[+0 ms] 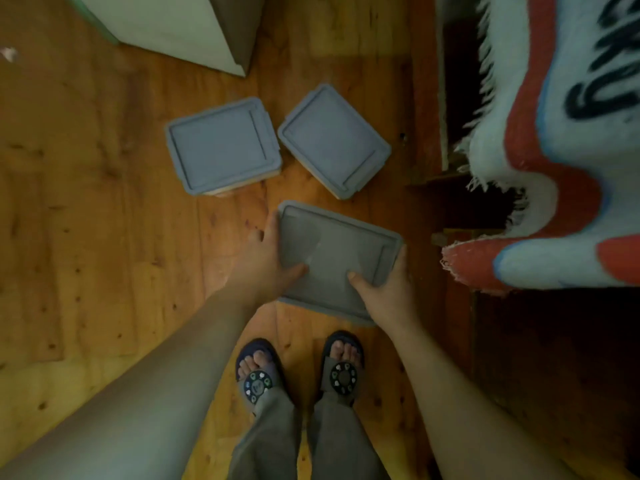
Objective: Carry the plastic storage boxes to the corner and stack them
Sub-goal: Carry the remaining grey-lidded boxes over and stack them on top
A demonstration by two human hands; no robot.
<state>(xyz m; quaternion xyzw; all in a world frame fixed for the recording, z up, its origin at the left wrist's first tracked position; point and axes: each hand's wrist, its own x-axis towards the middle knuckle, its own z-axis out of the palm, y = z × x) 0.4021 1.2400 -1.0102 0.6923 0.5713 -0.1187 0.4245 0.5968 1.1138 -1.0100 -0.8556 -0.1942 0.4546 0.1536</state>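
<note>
You are looking straight down at a warm orange-brown wooden plank floor (104, 209). Both of your hands are clamped on one grey rectangular plastic storage box with a flat lid (332, 251), which sits in front of your feet, nearest to you of the three. Your left hand (266, 261) grips its left edge, thumb lying across the lid and fingers wrapped down the side. Your right hand (388, 285) holds the near right corner, thumb pressed on top of the lid and fingers curled round the right rim. Whether the box is lifted clear of the floor or resting on it cannot be told from this angle.

Farther from you, two more boxes stand on the floor with their lids on. The blue-grey lidded plastic box on the left (223, 145) lies just beside the blue-grey lidded plastic box on the right (334, 140), which is turned at an angle; their near corners almost meet, and both are apart from the one you hold.

Your feet wear dark open-toed sandals with round patterned badges (258, 374), below grey trouser legs (277, 438). To your right hangs a fringed white, red and blue blanket (561, 168) over dark wooden furniture. At the top stands a pale cabinet corner (180, 26).
</note>
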